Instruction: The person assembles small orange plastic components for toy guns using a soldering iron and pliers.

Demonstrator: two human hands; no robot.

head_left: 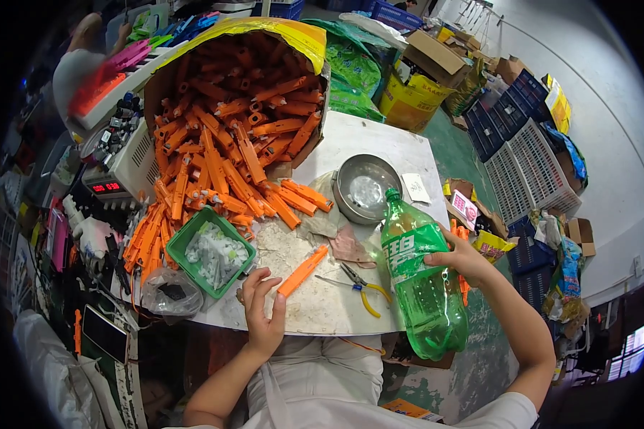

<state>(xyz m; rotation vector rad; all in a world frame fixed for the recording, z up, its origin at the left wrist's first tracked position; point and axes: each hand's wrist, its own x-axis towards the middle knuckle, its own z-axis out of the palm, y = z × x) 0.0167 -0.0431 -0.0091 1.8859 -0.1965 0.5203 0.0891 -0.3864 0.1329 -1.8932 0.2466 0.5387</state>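
A large green plastic bottle (pixel 429 314) tilts over the right edge of the table, and my right hand (pixel 461 256) grips its side near the label. My left hand (pixel 263 311) rests at the table's front edge with its fingers apart. Just beyond those fingertips lies one orange plastic part (pixel 303 270), long and narrow. Pliers (pixel 365 287) with yellow handles lie between that part and the bottle. To the left of it stands a green plastic basket (pixel 177 250) with small white pieces in a clear bag.
Orange parts (pixel 229 154) spill from a big yellow-edged carton onto the table (pixel 336 143). A round metal bowl (pixel 368 187) sits behind the bottle beside a white card (pixel 415 188). At far left, a power supply (pixel 111 187) shows red digits; another person (pixel 82 79) works beyond.
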